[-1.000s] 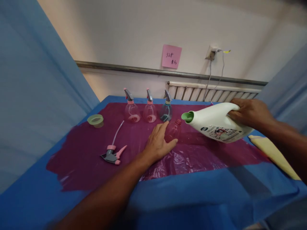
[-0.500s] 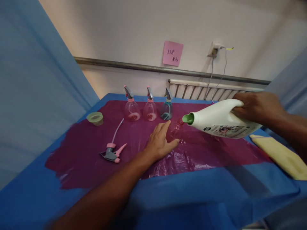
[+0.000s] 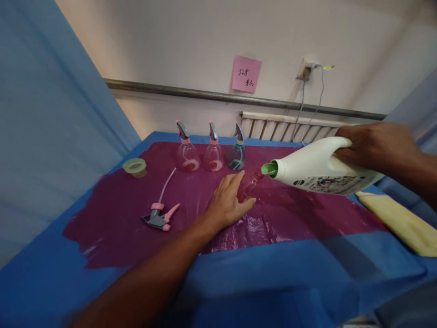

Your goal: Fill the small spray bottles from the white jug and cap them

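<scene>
My left hand (image 3: 227, 200) is wrapped round a small clear pink bottle (image 3: 251, 187) that leans to the right on the purple plastic sheet (image 3: 129, 214). The bottle has no cap on its neck. My right hand (image 3: 373, 146) grips the handle of a large white jug (image 3: 317, 171) with a green spout. I hold the jug tipped almost level, with its spout right at the open neck of the pink bottle.
Three spray bottles (image 3: 213, 150) stand in a row at the back. A loose pink and grey spray head (image 3: 160, 217) with its tube lies on the sheet, left of my hand. A green cap (image 3: 135, 166) sits at the far left, a yellow cloth (image 3: 399, 221) at the right.
The jug has risen a little and tipped flatter, its spout now at the bottle's neck. The pink bottle has gone from upright to leaning right under my left hand.
</scene>
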`<state>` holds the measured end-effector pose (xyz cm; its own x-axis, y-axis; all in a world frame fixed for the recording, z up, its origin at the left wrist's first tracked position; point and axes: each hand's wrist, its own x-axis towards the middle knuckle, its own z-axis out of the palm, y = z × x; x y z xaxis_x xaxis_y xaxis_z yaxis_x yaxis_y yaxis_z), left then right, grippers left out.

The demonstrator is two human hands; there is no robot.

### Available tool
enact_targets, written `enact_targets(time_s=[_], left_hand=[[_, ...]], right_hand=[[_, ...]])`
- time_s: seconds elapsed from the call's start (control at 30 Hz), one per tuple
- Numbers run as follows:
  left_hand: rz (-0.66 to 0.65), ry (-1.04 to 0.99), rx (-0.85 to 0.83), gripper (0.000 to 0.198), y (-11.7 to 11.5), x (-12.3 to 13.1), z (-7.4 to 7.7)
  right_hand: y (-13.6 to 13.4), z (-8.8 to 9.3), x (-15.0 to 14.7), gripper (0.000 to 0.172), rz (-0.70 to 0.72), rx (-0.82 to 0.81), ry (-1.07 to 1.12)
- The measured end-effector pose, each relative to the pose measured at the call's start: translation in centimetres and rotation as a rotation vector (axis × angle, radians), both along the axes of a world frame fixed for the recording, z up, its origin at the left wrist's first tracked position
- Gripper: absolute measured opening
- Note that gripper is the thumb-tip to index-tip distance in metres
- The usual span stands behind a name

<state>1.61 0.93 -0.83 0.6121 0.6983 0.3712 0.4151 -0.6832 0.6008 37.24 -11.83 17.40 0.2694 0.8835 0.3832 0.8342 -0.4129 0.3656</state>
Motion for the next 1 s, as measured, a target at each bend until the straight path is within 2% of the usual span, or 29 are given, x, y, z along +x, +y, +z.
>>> enact_targets(time_s=[0.27,0.63,1.0], left_hand=[[-0.008,0.008,0.010,0.090,-0.1,0.1,0.0],[-0.017,0.020,0.016,0.089,-0.1,0.1,0.0],[-0.019,0.015,0.006,0.089,-0.3,0.1,0.1]], right_hand=[[-0.2,0.4,0.2,0.031,-0.003,-0.012,-0.008],[-0.3,1.3,-1.2,0.032,-0.049,-0.018,-0.017],[-0.5,2.1,-1.6,0.027,-0.002,-0.026,-0.037]])
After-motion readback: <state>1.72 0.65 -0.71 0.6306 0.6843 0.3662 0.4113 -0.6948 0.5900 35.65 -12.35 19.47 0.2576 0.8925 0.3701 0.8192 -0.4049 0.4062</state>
